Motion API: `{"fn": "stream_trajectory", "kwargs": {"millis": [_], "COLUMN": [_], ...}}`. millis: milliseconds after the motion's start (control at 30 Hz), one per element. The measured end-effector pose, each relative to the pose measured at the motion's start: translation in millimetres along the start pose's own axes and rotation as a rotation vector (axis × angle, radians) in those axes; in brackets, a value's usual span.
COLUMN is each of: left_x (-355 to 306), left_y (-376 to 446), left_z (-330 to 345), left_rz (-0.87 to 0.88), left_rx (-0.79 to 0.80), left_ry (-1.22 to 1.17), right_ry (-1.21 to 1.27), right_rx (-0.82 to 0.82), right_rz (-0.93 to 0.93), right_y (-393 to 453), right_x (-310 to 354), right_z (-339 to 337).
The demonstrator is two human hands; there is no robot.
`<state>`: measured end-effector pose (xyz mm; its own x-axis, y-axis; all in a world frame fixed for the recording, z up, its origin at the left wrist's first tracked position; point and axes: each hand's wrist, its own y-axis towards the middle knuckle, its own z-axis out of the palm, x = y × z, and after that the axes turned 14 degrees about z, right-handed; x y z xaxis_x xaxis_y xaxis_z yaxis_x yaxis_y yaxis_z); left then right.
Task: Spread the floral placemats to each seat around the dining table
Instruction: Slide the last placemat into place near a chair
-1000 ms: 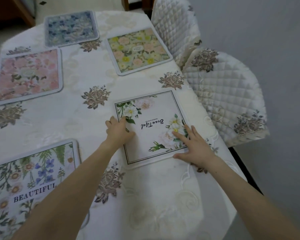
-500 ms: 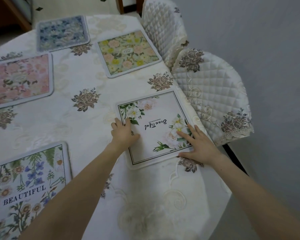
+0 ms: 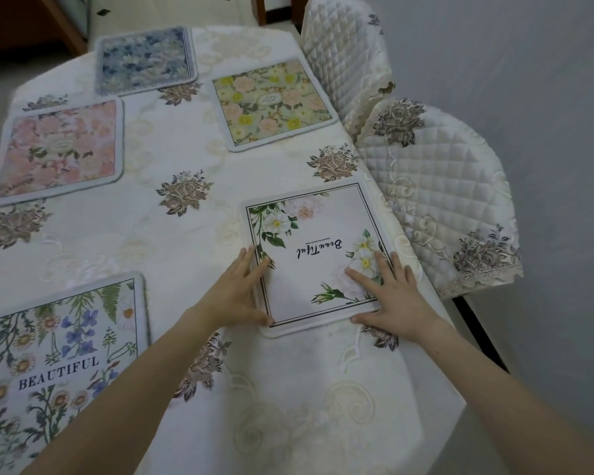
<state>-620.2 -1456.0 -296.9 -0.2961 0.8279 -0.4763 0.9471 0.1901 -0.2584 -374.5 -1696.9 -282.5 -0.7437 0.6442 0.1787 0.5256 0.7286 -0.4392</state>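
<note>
A white placemat with white flowers lies flat near the table's right edge, in front of the nearer chair. My left hand presses its left border, thumb at the near-left corner. My right hand rests flat on its near-right corner, fingers spread. Four other mats lie flat: a "BEAUTIFUL" wildflower mat at near left, a pink mat at far left, a blue mat at the far end and a yellow-green mat at far right.
The table wears a cream embroidered cloth. Two quilted chair covers stand tight against the right side, with a grey wall behind them. Wooden furniture legs show at the top left.
Both hands have slid the white-flower mat a little toward the right table edge and squared it. My left hand has shifted from on top of the mat to its left border.
</note>
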Motion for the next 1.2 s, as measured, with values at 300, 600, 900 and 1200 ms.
{"fn": "stream_trajectory", "kwargs": {"millis": [300, 600, 900, 1200], "left_x": [-10.2, -22.0, -45.1, -66.2], "left_y": [11.8, 26.8, 32.8, 27.0], "left_z": [-2.7, -2.8, 4.8, 15.3], "left_rz": [0.0, -0.025, -0.112, -0.132], "left_rx": [0.003, 0.043, 0.014, -0.026], "left_ry": [-0.023, 0.021, 0.06, -0.061], "right_ry": [-0.07, -0.123, 0.003, -0.046], "right_rx": [-0.056, -0.027, -0.075, -0.06], "right_rz": [-0.014, -0.024, 0.02, 0.021], "right_y": [11.2, 15.3, 20.8, 16.2], "right_x": [-14.7, -29.1, -9.2, -13.6], "right_z": [-3.3, -15.9, -8.0, -7.1]}}
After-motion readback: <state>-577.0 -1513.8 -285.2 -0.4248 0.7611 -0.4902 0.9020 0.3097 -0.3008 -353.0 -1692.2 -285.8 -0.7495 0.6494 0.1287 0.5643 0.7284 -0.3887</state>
